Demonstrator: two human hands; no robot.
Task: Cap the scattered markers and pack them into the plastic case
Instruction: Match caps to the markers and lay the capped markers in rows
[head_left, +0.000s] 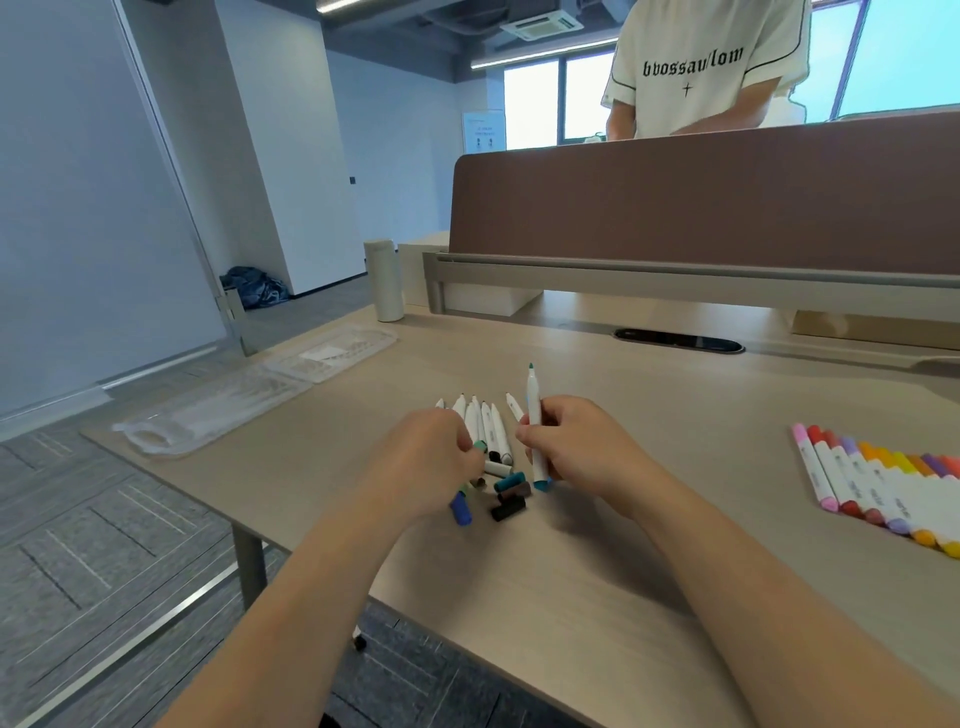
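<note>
case open, one marker in hand

the clear plastic case (218, 410) lies open flat at the table's (623, 571) left edge; contents i cannot tell. mid-table, my right hand (576, 447) grips a white marker (534, 410) upright, teal tip bare. my left hand (426, 457) pinches a green cap (479, 446) beside six uncapped markers (485, 423) and loose caps (511, 493).

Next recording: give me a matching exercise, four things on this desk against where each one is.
Things:
1. teal marker
2. plastic case
3. capped markers
4. loose caps

Places:
A. in a row on the right side of the desk
B. gripped upright in the right hand
C. lying open on the left side of the desk
D. on the desk between the left hand and the right hand

Pairs: 1-B, 2-C, 3-A, 4-D
</note>
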